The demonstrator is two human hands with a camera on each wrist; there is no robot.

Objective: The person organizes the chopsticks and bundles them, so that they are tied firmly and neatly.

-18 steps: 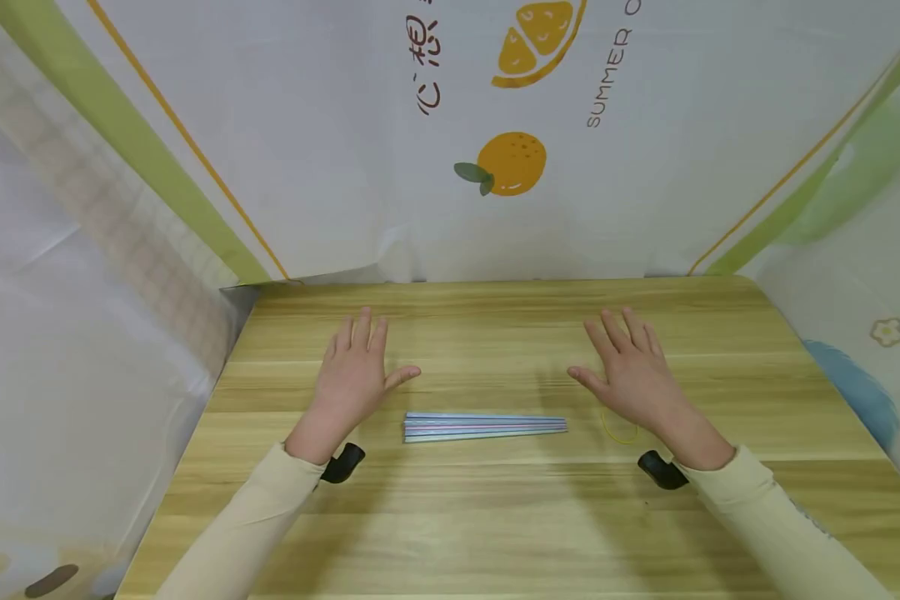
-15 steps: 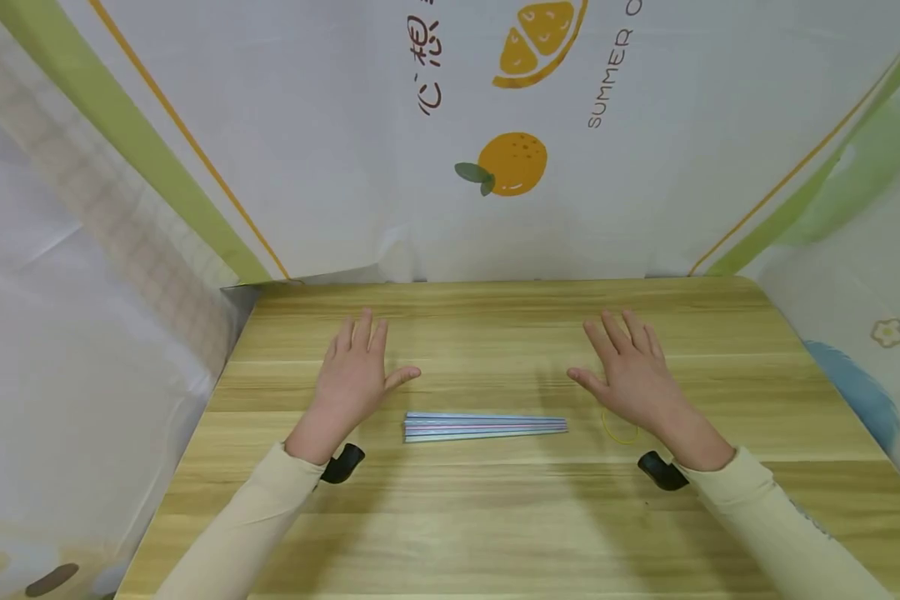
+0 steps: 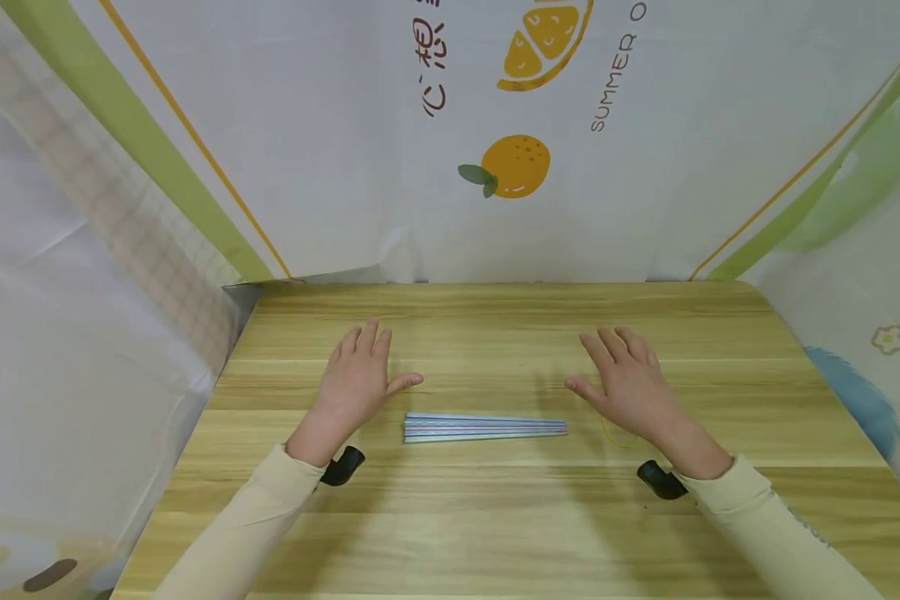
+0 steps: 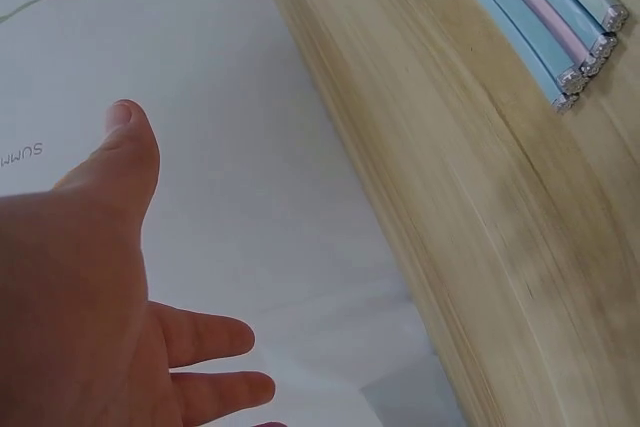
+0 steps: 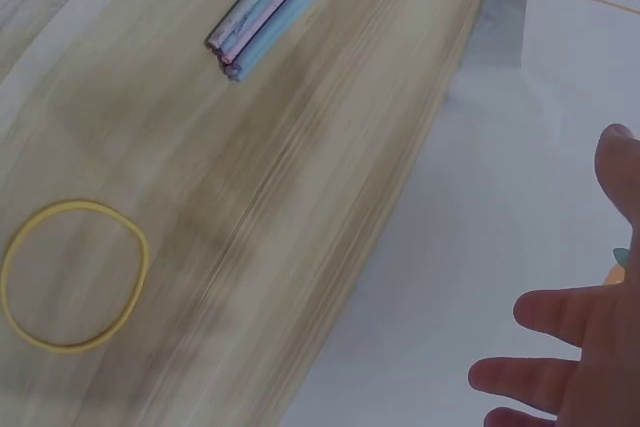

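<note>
A bundle of pastel blue, pink and pale green chopsticks (image 3: 483, 427) lies side by side across the middle of the table. Their thicker ends, with silvery tips, point left; the thinner ends point right. My left hand (image 3: 352, 387) hovers palm down beyond their left end, fingers spread and holding nothing. On the other side, my right hand (image 3: 633, 392) is held the same way, thumb toward the chopsticks. Partly hidden below it in the head view is a yellow rubber band (image 5: 146, 265), which shows as a full ring on the wood in the right wrist view.
The wooden table (image 3: 465, 533) ends at the back against a white hanging cloth (image 3: 330, 167) printed with oranges and lettering. More pale cloth hangs at the left and right sides. A black wrist device (image 3: 342, 465) sits under each cuff.
Both hands have sunk slightly toward me, the right one a little more, with its fingers bending a bit. The head view has shifted slightly. The chopsticks and rubber band stay put.
</note>
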